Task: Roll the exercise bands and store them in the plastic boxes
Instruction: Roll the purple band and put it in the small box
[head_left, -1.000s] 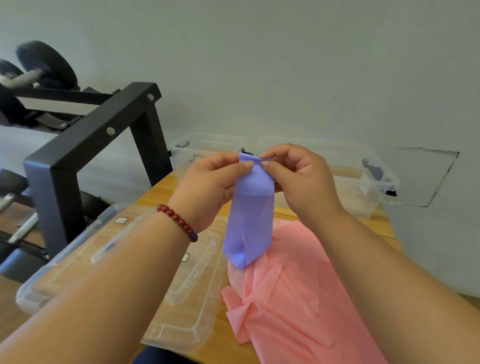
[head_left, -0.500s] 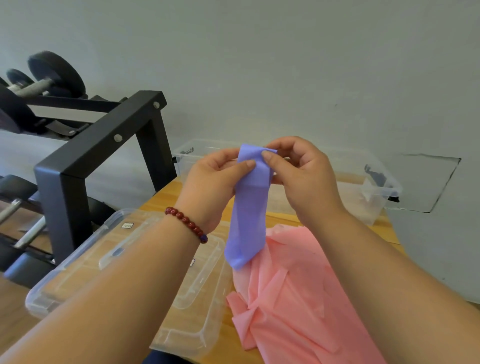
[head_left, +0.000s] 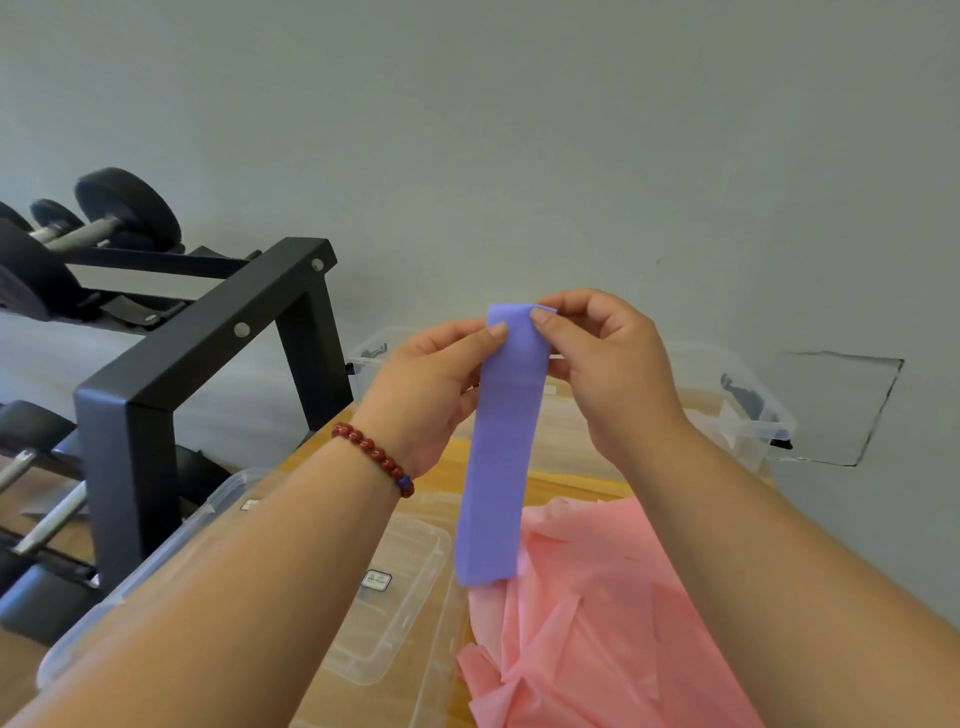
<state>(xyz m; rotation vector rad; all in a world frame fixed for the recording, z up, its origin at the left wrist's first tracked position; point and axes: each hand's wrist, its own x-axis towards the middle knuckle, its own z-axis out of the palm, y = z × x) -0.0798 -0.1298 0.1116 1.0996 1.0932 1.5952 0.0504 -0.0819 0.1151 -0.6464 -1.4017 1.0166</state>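
A purple exercise band (head_left: 496, 467) hangs flat and straight in front of me above the table. My left hand (head_left: 426, 389) pinches its top left corner and my right hand (head_left: 608, 374) pinches its top right corner. Its lower end reaches a loose heap of pink exercise bands (head_left: 597, 623) on the wooden table (head_left: 550, 483). Clear plastic boxes (head_left: 748, 410) stand open at the back of the table, partly hidden behind my hands.
Clear plastic lids (head_left: 384, 613) lie stacked on the table's left part. A black steel rack (head_left: 171, 374) stands close to the table's left edge, with dumbbells (head_left: 98, 223) on it. A grey wall rises right behind the boxes.
Both hands have lifted the purple band's top edge higher and smoothed it, so the band now hangs longer and flatter. The camera has tilted so that the table sits lower in view.
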